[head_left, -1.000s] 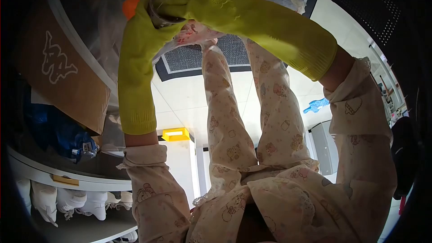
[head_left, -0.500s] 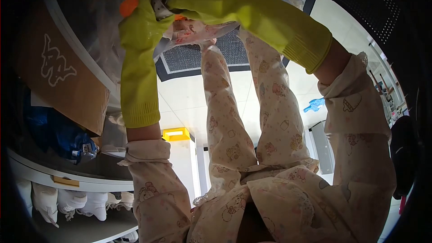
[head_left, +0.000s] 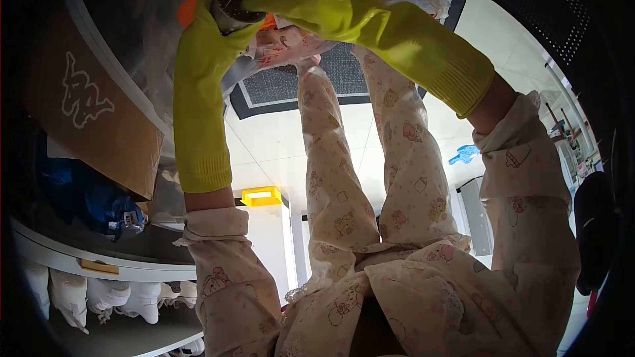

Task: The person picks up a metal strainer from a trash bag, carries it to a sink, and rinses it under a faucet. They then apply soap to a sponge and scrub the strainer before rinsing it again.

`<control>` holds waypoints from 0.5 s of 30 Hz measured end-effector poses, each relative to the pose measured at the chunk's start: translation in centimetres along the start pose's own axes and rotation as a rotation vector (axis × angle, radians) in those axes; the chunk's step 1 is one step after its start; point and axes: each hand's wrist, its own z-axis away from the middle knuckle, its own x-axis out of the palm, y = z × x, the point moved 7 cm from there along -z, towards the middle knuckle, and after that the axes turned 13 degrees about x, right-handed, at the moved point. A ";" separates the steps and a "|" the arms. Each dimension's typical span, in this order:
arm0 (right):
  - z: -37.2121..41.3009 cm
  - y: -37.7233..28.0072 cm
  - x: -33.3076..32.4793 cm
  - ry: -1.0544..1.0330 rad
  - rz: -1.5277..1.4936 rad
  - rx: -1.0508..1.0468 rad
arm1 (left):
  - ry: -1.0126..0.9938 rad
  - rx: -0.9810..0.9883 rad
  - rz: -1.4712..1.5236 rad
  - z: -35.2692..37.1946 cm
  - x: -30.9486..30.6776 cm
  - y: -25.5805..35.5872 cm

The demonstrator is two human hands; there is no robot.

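My left hand [head_left: 202, 43], in a yellow-green rubber glove, is closed around a small perforated metal strainer basket [head_left: 228, 16]. The basket is tilted, so its dark, holed inside shows. My right hand [head_left: 307, 3], gloved alike, has its fingers closed at the basket's rim; their tips are partly hidden. Under both hands lies a clear plastic bag [head_left: 291, 49] with red print and mixed rubbish in it. An orange round thing [head_left: 188, 10] shows beside my left hand.
A cardboard box [head_left: 99, 106] and a blue plastic package [head_left: 86, 192] sit on a cabinet at left, above a shelf of white shoes [head_left: 139, 301]. A dark mat [head_left: 337, 79] lies on the tiled floor. A blue scrap [head_left: 464, 154] is on the floor at right.
The strainer basket has turned, and its perforated inside now faces me more. My right wrist has dropped slightly, and its fingers stay at the rim.
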 end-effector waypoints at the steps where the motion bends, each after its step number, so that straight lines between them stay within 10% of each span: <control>1: -0.4 -0.4 0.4 -0.062 -0.085 0.047 | -0.047 0.047 0.024 -0.2 0.2 0.5; 7: -1.6 -0.5 1.1 -0.259 -0.255 0.161 | 0.068 0.402 -0.061 -0.7 -0.2 2.6; 15: -1.9 1.5 -0.1 -0.062 0.132 -0.040 | 0.085 0.140 -0.163 0.0 -0.4 0.3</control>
